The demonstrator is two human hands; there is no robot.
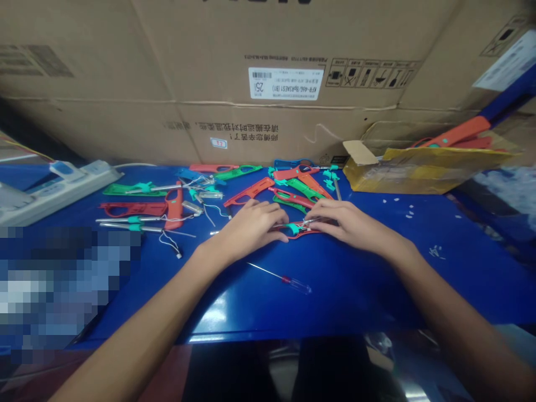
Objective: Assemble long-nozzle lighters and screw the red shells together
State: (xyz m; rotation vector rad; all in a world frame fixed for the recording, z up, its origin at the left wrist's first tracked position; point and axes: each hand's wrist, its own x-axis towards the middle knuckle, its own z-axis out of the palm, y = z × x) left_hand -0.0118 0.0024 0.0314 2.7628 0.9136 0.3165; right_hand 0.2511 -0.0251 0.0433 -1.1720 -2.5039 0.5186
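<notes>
Both my hands rest on the blue table (343,279) around a red plastic lighter shell (298,230) with a teal part and small metal pieces inside it. My left hand (251,226) presses on the shell's left end, fingers curled over it. My right hand (345,223) pinches at the metal and teal parts at the shell's right side. A thin screwdriver (281,277) with a clear handle lies on the table just in front of my hands.
Red, green and blue lighter shells (293,187), metal tubes (129,223) and wired parts lie scattered behind and left. A power strip (54,187) sits far left, a yellow-wrapped box (419,167) with red shells far right. Cardboard boxes (268,78) wall the back.
</notes>
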